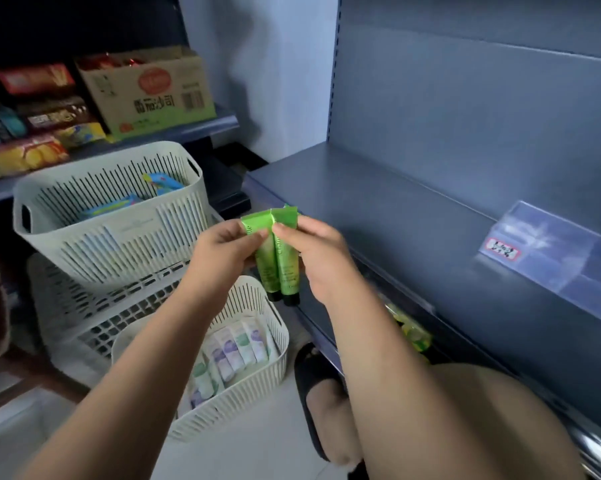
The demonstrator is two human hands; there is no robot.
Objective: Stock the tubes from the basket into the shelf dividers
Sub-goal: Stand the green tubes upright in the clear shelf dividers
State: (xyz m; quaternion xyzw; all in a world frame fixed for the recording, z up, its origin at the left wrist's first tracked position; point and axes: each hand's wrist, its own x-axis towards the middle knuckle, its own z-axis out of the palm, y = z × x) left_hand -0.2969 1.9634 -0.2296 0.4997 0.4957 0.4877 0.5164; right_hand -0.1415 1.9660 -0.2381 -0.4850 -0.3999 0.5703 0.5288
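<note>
The left hand [223,251] and right hand [321,258] each pinch one of two green tubes [287,268] near its crimped top, fingers [254,234] clamped, caps hanging down, just off the shelf [396,220] front edge, above the small basket [282,329] of pale tubes [236,348].

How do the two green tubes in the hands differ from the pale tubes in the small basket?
The two green plastic tubes hang upright, caps down, pinched by the left hand and right hand; the pale white tubes lie in the small cream slotted basket. Green tubes: bright green; pale tubes: purple or green marks. Both are squeeze tubes.
</note>
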